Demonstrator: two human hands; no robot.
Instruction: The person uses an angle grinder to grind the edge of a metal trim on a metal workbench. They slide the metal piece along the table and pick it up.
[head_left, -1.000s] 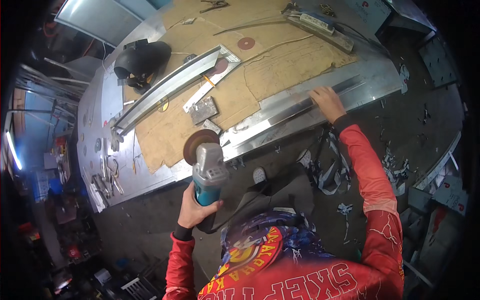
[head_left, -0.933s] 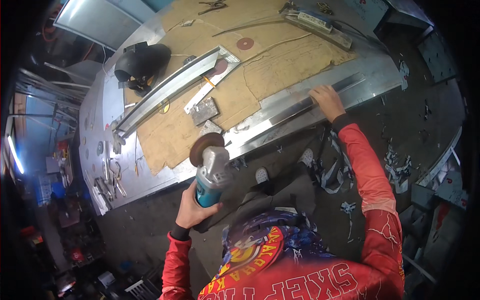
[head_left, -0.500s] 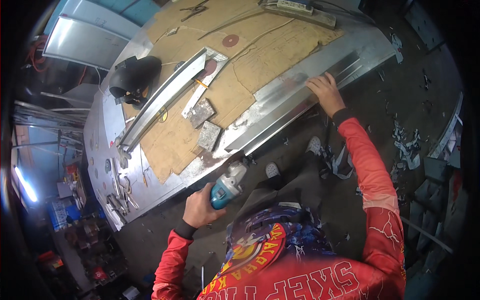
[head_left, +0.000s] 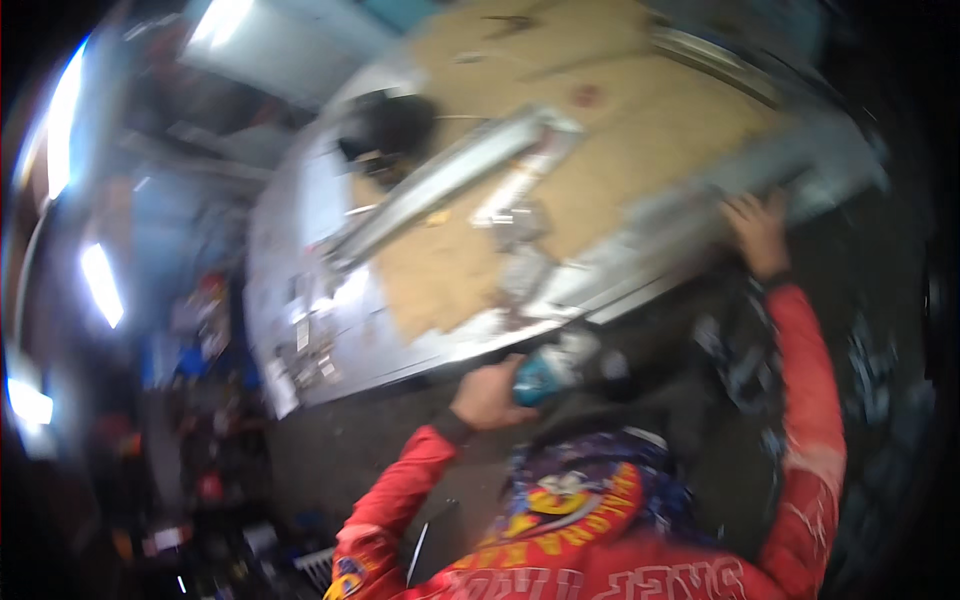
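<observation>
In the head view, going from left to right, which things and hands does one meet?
Dark helmet-like object → left hand → teal angle grinder → right hand on the long metal profile.

A black helmet (head_left: 395, 125) and cardboard sheet (head_left: 620, 130) lie on the metal workbench (head_left: 290, 300).

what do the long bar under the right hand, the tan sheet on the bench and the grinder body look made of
The long bar under the right hand looks like bare metal: grey with bright glints. The tan sheet looks like cardboard or thin board: matt, flat brown, no shine. The grinder in the left hand has a teal body, probably plastic, though motion blur leaves that open.
</observation>
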